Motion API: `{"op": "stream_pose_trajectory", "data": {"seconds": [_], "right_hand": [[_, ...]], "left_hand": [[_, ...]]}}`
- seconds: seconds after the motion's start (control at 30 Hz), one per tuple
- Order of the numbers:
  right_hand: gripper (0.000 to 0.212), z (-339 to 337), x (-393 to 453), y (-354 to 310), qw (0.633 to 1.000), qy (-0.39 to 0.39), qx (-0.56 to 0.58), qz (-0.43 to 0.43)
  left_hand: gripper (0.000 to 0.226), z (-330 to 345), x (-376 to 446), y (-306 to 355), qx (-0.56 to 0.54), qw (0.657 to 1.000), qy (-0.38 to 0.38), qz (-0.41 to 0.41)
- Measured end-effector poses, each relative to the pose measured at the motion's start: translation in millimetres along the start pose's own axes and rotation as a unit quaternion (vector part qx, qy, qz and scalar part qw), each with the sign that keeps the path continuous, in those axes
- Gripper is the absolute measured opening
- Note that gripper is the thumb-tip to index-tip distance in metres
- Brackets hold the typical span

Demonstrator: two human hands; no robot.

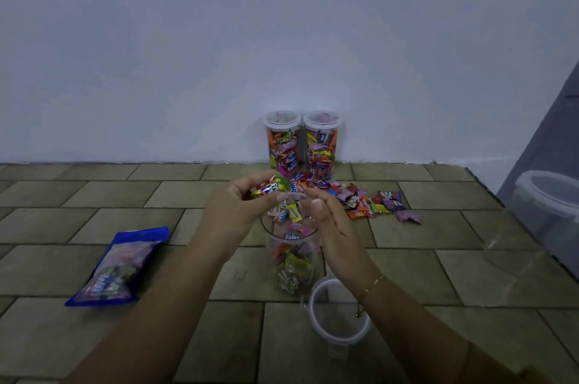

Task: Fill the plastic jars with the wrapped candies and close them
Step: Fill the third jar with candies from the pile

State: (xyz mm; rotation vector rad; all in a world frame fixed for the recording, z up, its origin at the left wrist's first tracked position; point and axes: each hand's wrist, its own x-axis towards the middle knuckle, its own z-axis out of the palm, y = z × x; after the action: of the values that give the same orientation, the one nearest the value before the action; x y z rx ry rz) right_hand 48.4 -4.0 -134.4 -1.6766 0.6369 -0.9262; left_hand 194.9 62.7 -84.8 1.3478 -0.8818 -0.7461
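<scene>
Two jars (pixel 301 142) stand side by side against the wall, both packed with wrapped candies and both with lids on — that part looks finished. The work now is on a third, open jar (pixel 292 258) standing on the tiled floor (pixel 94 195) right in front of the person, and by my reckoning it is somewhat over half full. Just above its mouth, the left hand (pixel 241 208) holds a small bunch of candies (pixel 272 188) in curled fingers, while the right hand (pixel 326 220) hovers at the rim with fingers loosely bent, and I cannot tell whether it holds anything. A loose pile of candies (pixel 369 200) lies beyond the jar, and a blue candy bag (pixel 119 267) lies to the left. A lid (pixel 340 311) waits beside the open jar — topping up and closing are what's left here.
</scene>
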Motion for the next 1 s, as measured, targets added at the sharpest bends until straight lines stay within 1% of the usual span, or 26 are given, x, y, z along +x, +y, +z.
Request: {"op": "stream_pose_trajectory", "data": {"seconds": [0.17, 0.23, 0.3, 0.37, 0.43, 0.47, 0.5, 0.57, 0.6, 0.63, 0.67, 0.7, 0.77, 0.8, 0.87, 0.9, 0.97, 1.0], "right_hand": [[0.068, -3, 4, 5, 1.000, 0.000, 0.018, 0.000], [0.069, -7, 6, 4, 1.000, 0.008, 0.022, 0.003], [0.069, -14, 8, 4, 1.000, 0.024, 0.012, 0.006], [0.057, -22, 10, 3, 0.999, 0.052, 0.005, 0.005], [0.036, -30, 14, 2, 0.997, 0.075, -0.020, 0.011], [0.030, -34, 16, 4, 0.995, 0.079, -0.056, 0.017], [0.030, -39, 19, 6, 0.990, 0.078, -0.113, 0.025], [0.034, -51, 23, 14, 0.967, 0.044, -0.245, 0.054], [0.037, -56, 25, 20, 0.948, 0.003, -0.310, 0.075], [0.041, -60, 25, 26, 0.920, -0.055, -0.379, 0.088], [0.048, -62, 24, 32, 0.889, -0.117, -0.436, 0.081], [0.058, -63, 23, 37, 0.860, -0.174, -0.475, 0.060], [0.073, -61, 21, 43, 0.825, -0.250, -0.505, 0.039], [0.075, -59, 20, 45, 0.810, -0.276, -0.516, 0.043], [0.067, -59, 18, 46, 0.773, -0.316, -0.547, 0.059], [0.060, -59, 19, 49, 0.765, -0.321, -0.556, 0.059], [0.051, -61, 21, 54, 0.777, -0.301, -0.551, 0.045], [0.048, -62, 21, 56, 0.785, -0.285, -0.549, 0.039]], "left_hand": [[0.026, 7, -6, 1, 0.099, 0.994, -0.035, 0.039], [0.022, 6, -4, 0, 0.112, 0.992, -0.041, 0.039], [0.025, 3, -2, 0, 0.112, 0.992, -0.049, 0.031], [0.027, 1, 0, -1, 0.120, 0.991, -0.055, 0.030], [0.030, -2, 0, 1, 0.132, 0.989, -0.055, 0.027], [0.031, -3, 2, 1, 0.132, 0.990, -0.051, 0.024], [0.029, -5, 5, 0, 0.123, 0.991, -0.046, 0.022], [0.020, -6, 10, -1, 0.102, 0.995, -0.015, 0.016], [0.013, -9, 15, -5, 0.090, 0.996, 0.006, 0.018], [0.007, -13, 21, -10, 0.078, 0.996, 0.027, 0.016], [0.004, -16, 27, -15, 0.073, 0.996, 0.046, 0.013], [0.004, -18, 30, -16, 0.078, 0.995, 0.058, 0.009], [0.006, -28, 43, -29, 0.092, 0.993, 0.073, -0.005], [0.006, -31, 50, -37, 0.101, 0.991, 0.082, -0.019], [0.006, -36, 58, -47, 0.140, 0.986, 0.077, -0.037], [0.008, -40, 64, -56, 0.172, 0.982, 0.065, -0.045], [0.017, -39, 72, -65, 0.237, 0.969, 0.040, -0.050], [0.023, -39, 76, -69, 0.289, 0.957, 0.010, -0.030]]}}
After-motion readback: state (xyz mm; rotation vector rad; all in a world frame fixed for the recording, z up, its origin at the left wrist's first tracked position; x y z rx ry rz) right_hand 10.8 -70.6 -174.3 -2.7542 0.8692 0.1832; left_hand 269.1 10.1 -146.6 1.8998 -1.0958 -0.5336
